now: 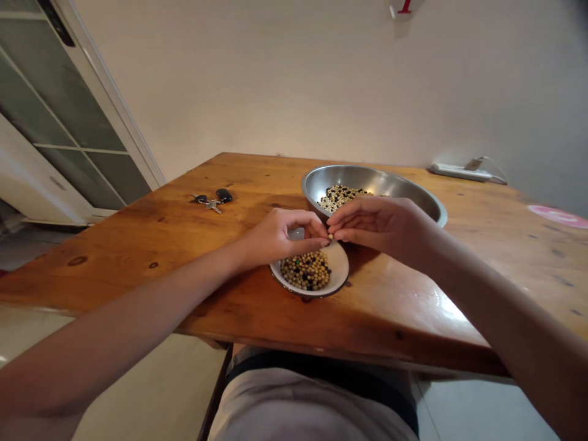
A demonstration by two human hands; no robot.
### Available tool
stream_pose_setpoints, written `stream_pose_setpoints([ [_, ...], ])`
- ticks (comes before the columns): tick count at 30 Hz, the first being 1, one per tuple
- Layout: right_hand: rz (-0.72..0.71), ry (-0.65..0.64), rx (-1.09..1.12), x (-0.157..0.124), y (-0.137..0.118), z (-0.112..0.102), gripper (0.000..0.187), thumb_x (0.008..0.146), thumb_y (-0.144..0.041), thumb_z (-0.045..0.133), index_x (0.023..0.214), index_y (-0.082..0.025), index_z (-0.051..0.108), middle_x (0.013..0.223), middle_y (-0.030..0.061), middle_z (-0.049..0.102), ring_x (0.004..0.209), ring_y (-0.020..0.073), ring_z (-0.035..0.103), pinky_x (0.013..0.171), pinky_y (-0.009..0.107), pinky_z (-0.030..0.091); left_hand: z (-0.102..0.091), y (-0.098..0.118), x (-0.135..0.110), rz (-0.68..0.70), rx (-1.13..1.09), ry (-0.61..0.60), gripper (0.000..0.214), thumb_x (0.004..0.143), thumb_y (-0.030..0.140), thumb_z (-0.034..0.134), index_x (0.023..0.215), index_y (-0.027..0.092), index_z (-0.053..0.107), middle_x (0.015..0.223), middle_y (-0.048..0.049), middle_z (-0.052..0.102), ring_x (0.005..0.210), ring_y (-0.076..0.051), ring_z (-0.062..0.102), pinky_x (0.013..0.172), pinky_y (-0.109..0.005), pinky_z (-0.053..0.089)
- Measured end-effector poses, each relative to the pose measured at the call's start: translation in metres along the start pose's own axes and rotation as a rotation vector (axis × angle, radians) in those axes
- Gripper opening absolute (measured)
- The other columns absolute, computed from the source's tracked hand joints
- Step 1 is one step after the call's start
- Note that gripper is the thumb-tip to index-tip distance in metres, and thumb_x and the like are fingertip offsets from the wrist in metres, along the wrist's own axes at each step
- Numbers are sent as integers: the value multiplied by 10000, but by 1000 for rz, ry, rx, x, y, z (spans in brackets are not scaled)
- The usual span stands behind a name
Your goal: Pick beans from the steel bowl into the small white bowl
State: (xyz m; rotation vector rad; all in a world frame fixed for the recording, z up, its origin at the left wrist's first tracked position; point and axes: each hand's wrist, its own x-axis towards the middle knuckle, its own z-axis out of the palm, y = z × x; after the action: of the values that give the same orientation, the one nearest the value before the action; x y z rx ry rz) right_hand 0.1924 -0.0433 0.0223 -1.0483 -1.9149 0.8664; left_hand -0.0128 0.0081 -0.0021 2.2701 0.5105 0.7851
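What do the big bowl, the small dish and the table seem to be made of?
The large bowl looks like stainless steel: smooth grey metal with a soft shine. The small dish looks like enamelled metal: glossy white inside, dark rim, though ceramic is possible. The table seems varnished wood: visible grain, knots and glossy reflections.

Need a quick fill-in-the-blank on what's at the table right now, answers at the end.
The left hand and right hand meet at the fingertips around one pale ____ above the small white dish. The larger bowl is made of ____. Keys lie on the wooden table, to the ____ of the hands.

Answers: bean; metal; left.
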Motion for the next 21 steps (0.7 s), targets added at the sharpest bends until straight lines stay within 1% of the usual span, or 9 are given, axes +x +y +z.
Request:
stream_pose_setpoints([
  [5, -33, -35, 16, 0, 2, -1, 164, 740, -302, 715, 889, -238, 689, 843, 8, 714, 818, 164, 681, 842, 347, 548, -1, 1, 0, 23, 27, -14, 211, 807, 371, 633, 841, 164, 659, 818, -8, 678, 783, -114, 602, 734, -225, 434],
  [9, -52, -25, 18, 0, 2, 0, 145, 753, -281, 707, 887, -233, 680, 851, -1, 714, 819, 144, 681, 841, 315, 549, -1, 2, 1, 6, 12, -18, 226, 808, 381, 627, 849, 160, 654, 815, -8, 675, 781, -119, 601, 726, -230, 438],
  [15, -74, 18, -62, -2, -1, 5, 138, 760, -298, 689, 859, -202, 676, 826, 15, 719, 801, 159, 694, 833, 335, 564, 0, 0, 2, -50, -44, -32, 284, 817, 425, 605, 883, 154, 656, 854, -15, 681, 806, -129, 603, 730, -236, 443],
  [21, -93, 29, -98, -2, -2, 8, 117, 762, -278, 682, 851, -202, 676, 805, 11, 724, 780, 154, 701, 828, 328, 573, 0, -4, 2, -55, -42, -25, 256, 795, 405, 639, 856, 157, 660, 852, -9, 688, 793, -120, 607, 721, -224, 439],
])
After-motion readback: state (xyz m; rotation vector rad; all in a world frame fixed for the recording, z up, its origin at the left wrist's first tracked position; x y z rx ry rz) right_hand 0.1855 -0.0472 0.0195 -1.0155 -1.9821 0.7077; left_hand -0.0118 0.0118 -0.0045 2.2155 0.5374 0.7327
